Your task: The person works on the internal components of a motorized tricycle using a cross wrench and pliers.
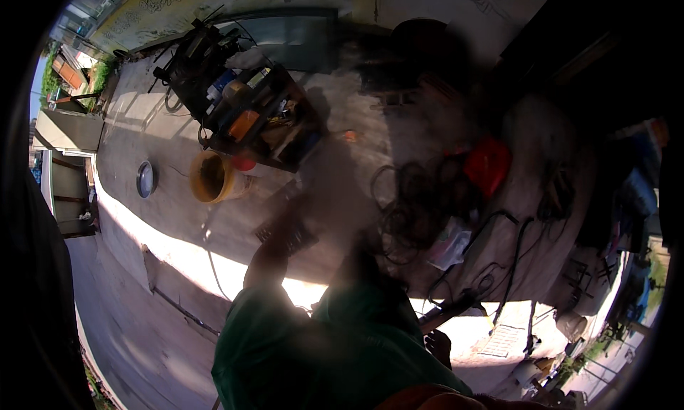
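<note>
My left hand is not in view. What looks like my right hand (439,346), dark and only partly visible, is low beside my green shorts (335,339). Its fingers are too dark to read, so I cannot tell if they hold anything. Just above it, a dark elongated thing (456,309) slants up to the right, its kind unclear. A strip of bare skin shows at the lower edge. My bare leg (267,262) reaches down toward a dark slotted piece (303,239) on the floor. A hazy smear blurs the middle of the picture.
A cluttered tool cart (274,118) stands ahead, with a yellow bucket (211,177) beside it. A round pan (146,179) lies farther left. To the right are coiled cables (406,196), a red bag-like thing (488,166), a clear plastic bag (450,244) and black hoses (514,267).
</note>
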The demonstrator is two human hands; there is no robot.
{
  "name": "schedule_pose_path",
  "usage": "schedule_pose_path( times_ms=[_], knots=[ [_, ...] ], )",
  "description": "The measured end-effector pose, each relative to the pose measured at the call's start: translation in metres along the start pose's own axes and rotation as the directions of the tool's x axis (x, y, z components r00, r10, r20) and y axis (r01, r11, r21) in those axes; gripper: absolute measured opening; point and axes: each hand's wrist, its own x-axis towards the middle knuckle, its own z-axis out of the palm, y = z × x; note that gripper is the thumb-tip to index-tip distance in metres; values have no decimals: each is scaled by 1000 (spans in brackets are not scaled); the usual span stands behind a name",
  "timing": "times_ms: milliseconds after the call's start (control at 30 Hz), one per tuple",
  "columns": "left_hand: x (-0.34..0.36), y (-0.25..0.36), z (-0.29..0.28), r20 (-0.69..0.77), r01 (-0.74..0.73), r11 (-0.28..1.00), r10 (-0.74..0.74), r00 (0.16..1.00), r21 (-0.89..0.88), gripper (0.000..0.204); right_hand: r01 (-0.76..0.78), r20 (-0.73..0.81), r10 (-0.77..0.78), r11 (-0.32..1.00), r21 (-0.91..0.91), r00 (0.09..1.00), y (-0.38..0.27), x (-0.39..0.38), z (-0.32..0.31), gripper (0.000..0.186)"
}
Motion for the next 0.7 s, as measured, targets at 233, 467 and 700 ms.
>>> schedule_pose_path(
  times_ms=[233,467,700],
  knots=[
    [-120,-134,85,146,311,706,-506,850,637,36,151,74,-172,961,230,982,33,15,-52,28],
    [-173,-149,102,140,312,591,-595,792,744,42,256,-57,-256,868,426,965,107,32,-124,25],
    [-155,-158,244,114,134,369,-578,808,920,40,194,-303,-19,807,558,953,224,0,-179,29]
  ],
)
